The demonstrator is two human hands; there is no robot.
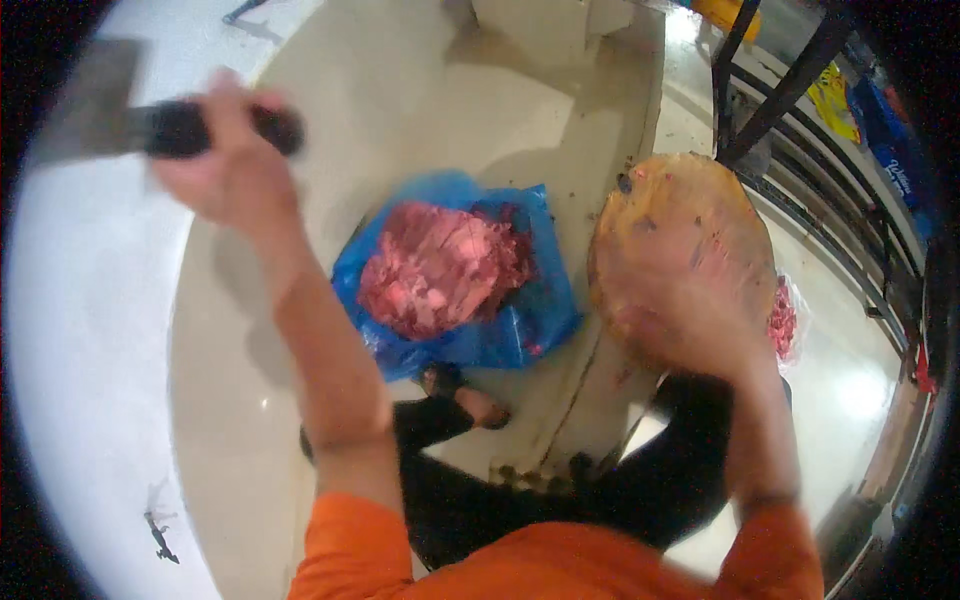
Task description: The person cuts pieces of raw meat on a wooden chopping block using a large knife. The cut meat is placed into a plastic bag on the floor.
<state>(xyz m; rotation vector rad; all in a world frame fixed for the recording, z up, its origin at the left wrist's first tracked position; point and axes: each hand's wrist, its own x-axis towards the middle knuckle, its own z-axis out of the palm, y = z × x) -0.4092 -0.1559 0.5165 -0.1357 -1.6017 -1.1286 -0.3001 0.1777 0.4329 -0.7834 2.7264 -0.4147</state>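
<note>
At the upper left, my left hand (232, 157) is closed around the black handle of a cleaver (90, 112), raised away from the floor. The wide grey blade points left and is blurred. My right hand (667, 315) is over the near part of a round wooden chopping block (694, 202); blur hides its fingers and whether it holds anything. Small red scraps lie on the block's far edge. Between my arms, a large heap of raw red meat (442, 262) rests on a spread blue plastic bag (555, 300) on the tiled floor.
More cut meat (782, 319) lies in clear plastic right of the block. A dark metal rack (795, 90) with coloured packages (889, 142) stands along the right. My foot (480, 405) is close to the blue bag's near edge. A white surface (97, 322) curves down the left side.
</note>
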